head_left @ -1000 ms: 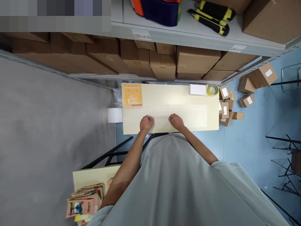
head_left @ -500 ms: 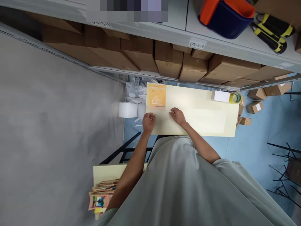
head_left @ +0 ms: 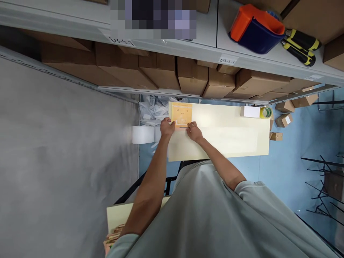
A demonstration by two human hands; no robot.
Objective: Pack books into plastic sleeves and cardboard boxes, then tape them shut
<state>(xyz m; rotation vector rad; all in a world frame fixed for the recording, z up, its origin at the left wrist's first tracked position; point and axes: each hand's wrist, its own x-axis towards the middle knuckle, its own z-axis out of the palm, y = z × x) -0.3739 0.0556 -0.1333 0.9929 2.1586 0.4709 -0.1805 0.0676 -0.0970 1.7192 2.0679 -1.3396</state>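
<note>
An orange-yellow book (head_left: pixel 182 114) lies cover up at the left end of the pale yellow table (head_left: pixel 215 141). At the book's lower left corner is my left hand (head_left: pixel 167 127), its thumb on the cover's edge and its fingers curled past the left side. My right hand (head_left: pixel 194 131) pinches the lower right corner, with the fingertips against the edge. The book seems to rest on the tabletop; whether its near edge is raised I cannot tell.
A white box (head_left: pixel 250 111) and a yellow-green tape roll (head_left: pixel 266 112) sit at the table's far right. Left of the table are a white roll (head_left: pixel 143 134) and crumpled plastic bags (head_left: pixel 153 109). A shelf (head_left: pixel 161 34) with cardboard boxes (head_left: pixel 192 73) overhangs the far side.
Both hands have moved forward from the bare tabletop to the book's near corners and closed on them. The view has shifted slightly.
</note>
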